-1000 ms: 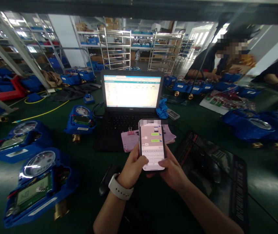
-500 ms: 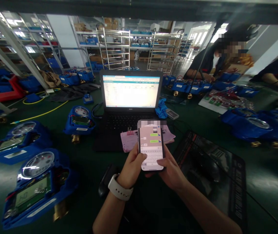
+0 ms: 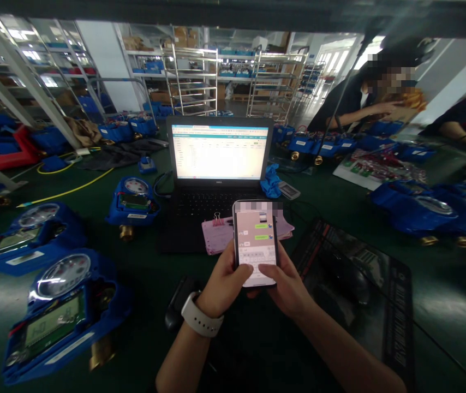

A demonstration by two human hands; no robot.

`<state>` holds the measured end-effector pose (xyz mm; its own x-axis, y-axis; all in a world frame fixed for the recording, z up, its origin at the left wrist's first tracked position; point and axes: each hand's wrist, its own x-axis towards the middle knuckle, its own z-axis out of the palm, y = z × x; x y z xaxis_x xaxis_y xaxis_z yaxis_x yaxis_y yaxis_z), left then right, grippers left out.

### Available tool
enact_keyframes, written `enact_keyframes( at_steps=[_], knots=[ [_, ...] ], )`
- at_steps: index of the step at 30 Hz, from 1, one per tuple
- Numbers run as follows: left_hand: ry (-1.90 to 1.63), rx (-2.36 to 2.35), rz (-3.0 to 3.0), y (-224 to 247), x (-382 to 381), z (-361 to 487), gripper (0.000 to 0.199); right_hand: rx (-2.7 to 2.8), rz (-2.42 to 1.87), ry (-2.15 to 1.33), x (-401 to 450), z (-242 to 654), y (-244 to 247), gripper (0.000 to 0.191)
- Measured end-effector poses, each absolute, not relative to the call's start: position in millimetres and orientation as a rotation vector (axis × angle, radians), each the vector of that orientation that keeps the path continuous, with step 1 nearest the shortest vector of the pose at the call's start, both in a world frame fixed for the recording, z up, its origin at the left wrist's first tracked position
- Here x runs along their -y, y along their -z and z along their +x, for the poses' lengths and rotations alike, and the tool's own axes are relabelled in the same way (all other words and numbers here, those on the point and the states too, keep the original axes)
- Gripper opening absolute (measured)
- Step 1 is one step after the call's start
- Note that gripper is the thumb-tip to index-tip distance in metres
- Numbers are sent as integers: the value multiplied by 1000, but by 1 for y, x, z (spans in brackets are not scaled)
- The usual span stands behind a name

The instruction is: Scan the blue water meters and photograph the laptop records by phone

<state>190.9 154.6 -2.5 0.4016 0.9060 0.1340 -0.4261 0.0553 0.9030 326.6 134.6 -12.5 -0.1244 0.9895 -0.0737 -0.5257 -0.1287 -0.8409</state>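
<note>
A smartphone (image 3: 256, 245) is held upright between my two hands, its lit screen showing a chat and an on-screen keyboard. My left hand (image 3: 225, 278) grips its left side, thumb lying over the keys; a pale watch strap circles that wrist. Around the right edge closes my right hand (image 3: 288, 281), its thumb also on the keyboard. The other fingers are mostly hidden behind the phone. Just beyond it, pink paper slips (image 3: 217, 236) with a binder clip lie at the front of an open laptop (image 3: 204, 204) with a bright screen.
Blue meters with brass fittings, such as one meter (image 3: 65, 316), stand at left; more blue meters (image 3: 417, 210) sit at right. A mouse (image 3: 345, 278) rests on a black mouse pad (image 3: 384, 316). A co-worker (image 3: 339, 106) is across the table at right. Wire racks (image 3: 194, 82) stand behind.
Both thumbs have moved closer together over the phone's keyboard. The phone has shifted slightly right. The co-worker's arm at the back right has risen toward a box.
</note>
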Motion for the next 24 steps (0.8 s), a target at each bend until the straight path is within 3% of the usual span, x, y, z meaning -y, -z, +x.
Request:
enact_keyframes(
  at_steps=[10, 15, 24],
  knots=[
    [-1088, -590, 990, 6, -154, 190, 55, 784, -777, -1583, -134, 327, 11, 55],
    [-1100, -594, 958, 8, -153, 189, 52, 789, -768, -1583, -133, 326, 10, 60],
    [-1108, -662, 954, 5, -153, 190, 50, 850, -738, -1598, -133, 326, 14, 49]
  ],
)
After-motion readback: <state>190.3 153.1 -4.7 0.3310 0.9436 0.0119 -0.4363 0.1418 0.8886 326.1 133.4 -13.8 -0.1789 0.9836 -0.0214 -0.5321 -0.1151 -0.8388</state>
